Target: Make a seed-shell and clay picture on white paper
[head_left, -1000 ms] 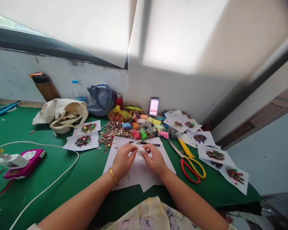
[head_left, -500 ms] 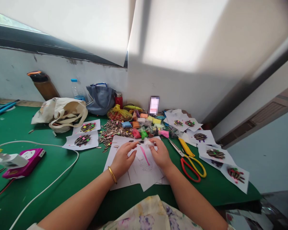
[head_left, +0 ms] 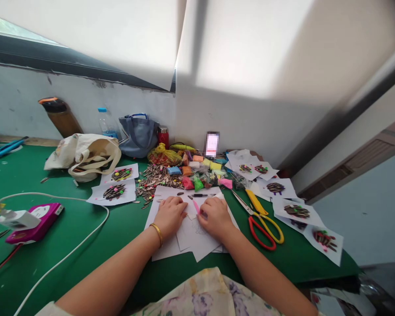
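My left hand point(head_left: 171, 215) rests on the left of the white paper sheets point(head_left: 164, 252), its fingers bent together; what they press or hold is hidden. Across from it, my right hand point(head_left: 214, 217) has its fingers curled in a closed grip over the lower end of a slim pink plastic tool point(head_left: 195, 205). Whether they grip that tool I cannot tell. Between the hands lies the upper sheet with a faint line drawing point(head_left: 196, 227). A black pen point(head_left: 204, 195) lies just beyond my fingers, near a few loose sunflower seeds point(head_left: 180, 193).
Scissors point(head_left: 250, 212) and a yellow cutter point(head_left: 256, 202) lie right of the papers. Behind are heaped sunflower seeds point(head_left: 158, 175), clay packets point(head_left: 197, 182) and a phone point(head_left: 212, 145). Seed-decorated sheets point(head_left: 296, 211) line the right edge. A white cable point(head_left: 95, 228) curves across the left.
Both hands have come down onto the paper and nearer to me. The white crumpled thing at my right fingertips is no longer in them. The pen is now more exposed.
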`<state>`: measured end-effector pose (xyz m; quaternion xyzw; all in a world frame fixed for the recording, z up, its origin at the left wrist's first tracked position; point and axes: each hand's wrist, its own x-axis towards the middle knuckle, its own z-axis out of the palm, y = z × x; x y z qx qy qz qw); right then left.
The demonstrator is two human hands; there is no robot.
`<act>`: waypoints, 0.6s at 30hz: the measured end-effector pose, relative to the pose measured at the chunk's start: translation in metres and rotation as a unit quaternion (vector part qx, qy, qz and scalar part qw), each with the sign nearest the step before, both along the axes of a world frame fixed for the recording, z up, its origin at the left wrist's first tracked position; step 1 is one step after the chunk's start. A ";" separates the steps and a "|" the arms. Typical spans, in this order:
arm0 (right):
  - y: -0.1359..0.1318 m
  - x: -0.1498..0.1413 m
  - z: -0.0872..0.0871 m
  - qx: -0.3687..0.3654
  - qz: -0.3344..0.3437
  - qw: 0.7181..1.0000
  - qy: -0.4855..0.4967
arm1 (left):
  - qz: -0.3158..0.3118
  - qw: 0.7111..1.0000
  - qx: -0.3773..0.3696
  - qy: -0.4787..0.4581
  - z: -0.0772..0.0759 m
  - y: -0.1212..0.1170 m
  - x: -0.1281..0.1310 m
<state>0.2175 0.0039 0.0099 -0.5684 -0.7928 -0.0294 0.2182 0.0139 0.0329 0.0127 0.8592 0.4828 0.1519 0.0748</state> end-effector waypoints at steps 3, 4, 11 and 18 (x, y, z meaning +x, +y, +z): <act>0.002 0.002 -0.002 -0.015 -0.040 0.998 -0.055 | 0.010 1.000 -0.010 0.014 -0.001 0.001 0.000; 0.003 0.005 -0.003 -0.019 -0.057 0.996 -0.069 | 0.012 1.000 -0.014 0.019 -0.001 0.002 0.000; 0.014 0.018 -0.002 -0.037 -0.141 0.982 -0.118 | 0.018 0.998 -0.034 0.040 0.001 0.002 0.000; 0.026 0.021 -0.005 -0.050 -0.160 0.980 -0.105 | 0.001 0.999 -0.033 0.007 0.006 -0.004 -0.004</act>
